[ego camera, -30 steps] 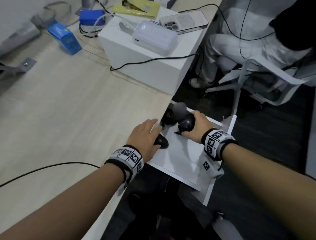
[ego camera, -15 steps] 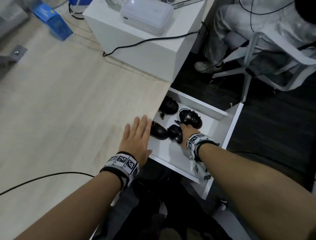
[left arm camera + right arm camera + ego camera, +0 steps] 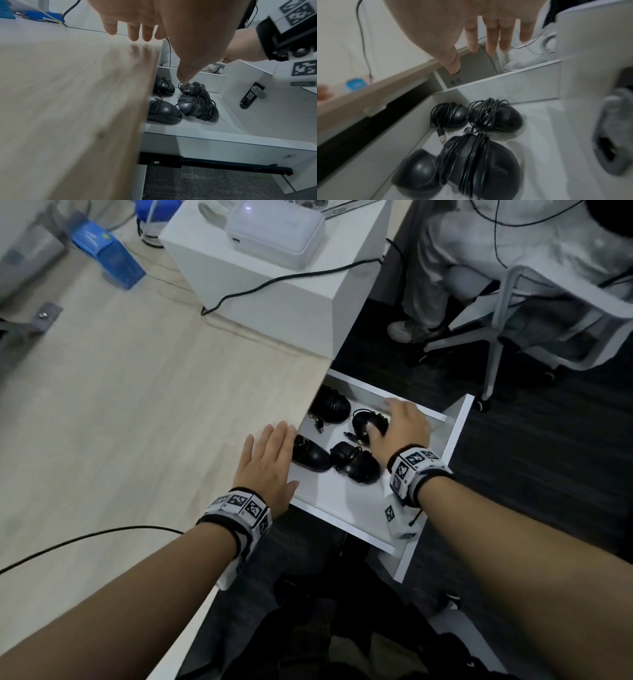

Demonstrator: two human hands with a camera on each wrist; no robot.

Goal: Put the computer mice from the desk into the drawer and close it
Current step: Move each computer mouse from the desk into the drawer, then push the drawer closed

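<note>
Desk (image 3: 130, 412) top pale wood-grain, matt, smooth. Drawer (image 3: 346, 501) white, smooth panels with a faint sheen; dark metal runner (image 3: 223, 164) beneath. Four mice (image 3: 164, 111) black plastic, glossy, highlights on the shells (three bound in thin black rubbery cord). White box (image 3: 274, 285) matt, smooth. Wristbands (image 3: 416, 470) black cloth carrying hard white printed blocks. Floor (image 3: 548, 457) dark, rough carpet weave.

Four mice (image 3: 356, 465), one drawer (image 3: 455, 433)
</note>
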